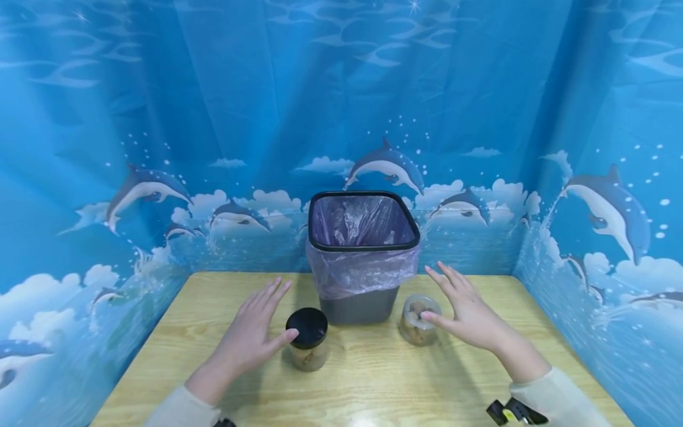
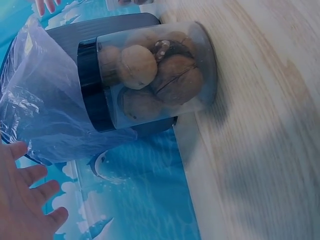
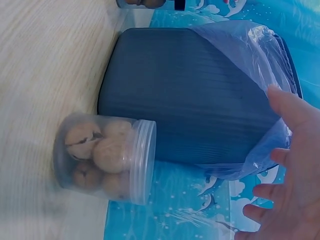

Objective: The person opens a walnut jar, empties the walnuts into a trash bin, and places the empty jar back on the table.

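Note:
A clear jar with a black lid [image 1: 307, 328] stands on the table, and the left wrist view shows walnuts [image 2: 177, 80] inside it. My left hand [image 1: 251, 332] hovers at its left with fingers spread, the thumb tip overlapping the lid's edge in the head view. To the right stands a second jar with a clear lid [image 1: 419, 323], which holds walnuts [image 3: 110, 154] too. My right hand [image 1: 469, 311] is beside it, fingers extended and holding nothing, the thumb overlapping the lid in the head view.
A dark grey trash bin [image 1: 360, 309] lined with a purple plastic bag [image 1: 368, 273] stands behind and between the jars. Blue dolphin-print curtains [image 1: 341, 89] enclose the wooden table [image 1: 368, 379] at the back and sides.

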Demonstrator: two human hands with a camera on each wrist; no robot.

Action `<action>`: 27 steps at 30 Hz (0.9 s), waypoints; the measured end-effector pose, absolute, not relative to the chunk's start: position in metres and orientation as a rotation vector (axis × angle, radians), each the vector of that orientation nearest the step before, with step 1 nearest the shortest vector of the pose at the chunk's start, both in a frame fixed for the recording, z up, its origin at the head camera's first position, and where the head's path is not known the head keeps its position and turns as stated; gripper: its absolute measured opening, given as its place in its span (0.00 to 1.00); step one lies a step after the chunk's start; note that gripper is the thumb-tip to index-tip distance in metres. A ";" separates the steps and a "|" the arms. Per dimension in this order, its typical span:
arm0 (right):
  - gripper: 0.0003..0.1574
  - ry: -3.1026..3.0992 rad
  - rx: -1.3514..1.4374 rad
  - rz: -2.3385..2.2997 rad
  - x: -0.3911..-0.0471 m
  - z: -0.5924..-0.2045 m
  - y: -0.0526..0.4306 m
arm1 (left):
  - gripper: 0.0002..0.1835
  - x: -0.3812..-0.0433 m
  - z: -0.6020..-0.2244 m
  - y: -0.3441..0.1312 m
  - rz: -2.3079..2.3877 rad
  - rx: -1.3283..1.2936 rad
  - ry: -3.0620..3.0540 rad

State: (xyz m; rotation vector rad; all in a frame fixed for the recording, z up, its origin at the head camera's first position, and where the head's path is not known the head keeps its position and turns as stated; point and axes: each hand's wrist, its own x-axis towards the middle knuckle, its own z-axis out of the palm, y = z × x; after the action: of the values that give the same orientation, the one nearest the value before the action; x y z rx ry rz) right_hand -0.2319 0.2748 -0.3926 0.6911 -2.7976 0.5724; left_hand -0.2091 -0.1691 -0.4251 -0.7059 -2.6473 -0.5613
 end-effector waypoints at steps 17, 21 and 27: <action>0.50 -2.704 0.637 0.742 -0.228 -0.407 0.267 | 0.43 -0.208 -0.439 -0.169 -0.662 -0.708 -2.555; 0.48 -2.646 0.659 0.788 -0.227 -0.409 0.264 | 0.42 -0.208 -0.442 -0.168 -0.696 -0.699 -2.535; 0.44 -2.584 0.678 0.859 -0.229 -0.414 0.259 | 0.41 -0.208 -0.448 -0.167 -0.754 -0.685 -2.518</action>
State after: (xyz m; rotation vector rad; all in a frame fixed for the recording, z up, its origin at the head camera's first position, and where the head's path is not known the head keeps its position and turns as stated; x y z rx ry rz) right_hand -0.2289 0.2591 -0.4143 0.6780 -2.5837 0.8586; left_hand -0.2081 -0.1673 -0.4475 -0.6849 -2.5184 -0.7538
